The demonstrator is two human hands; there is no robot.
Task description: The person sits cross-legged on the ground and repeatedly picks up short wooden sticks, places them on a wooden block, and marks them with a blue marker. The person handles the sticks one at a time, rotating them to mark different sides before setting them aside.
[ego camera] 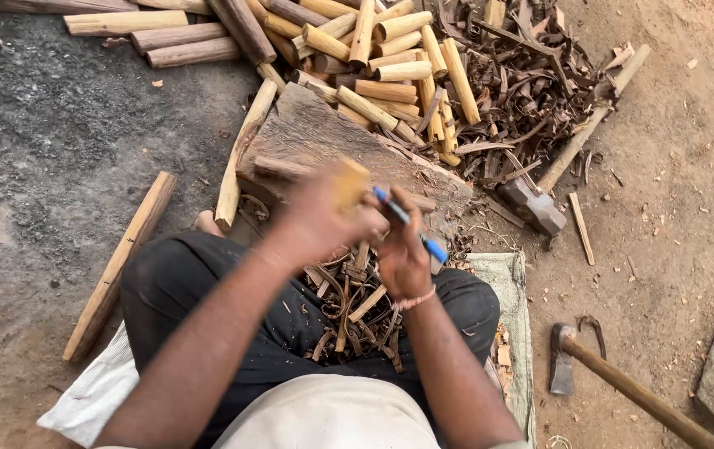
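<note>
My left hand point(319, 218) grips a short pale piece of wood point(351, 181), held up over my lap and blurred by motion. My right hand point(402, 249) holds a blue-handled tool point(411, 224) whose tip meets the wood piece. Both hands hover above a flat grey wooden block point(315, 133) in front of my knees. Bark strips and wood chips point(348, 308) lie in my lap between my dark trousers.
A heap of peeled pale sticks point(382, 58) and dark bark curls point(523, 91) lies beyond the block. A sledge hammer point(531, 204) rests at right, a hatchet point(573, 357) at lower right, a long stick point(120, 266) at left. I sit on a sack point(515, 308).
</note>
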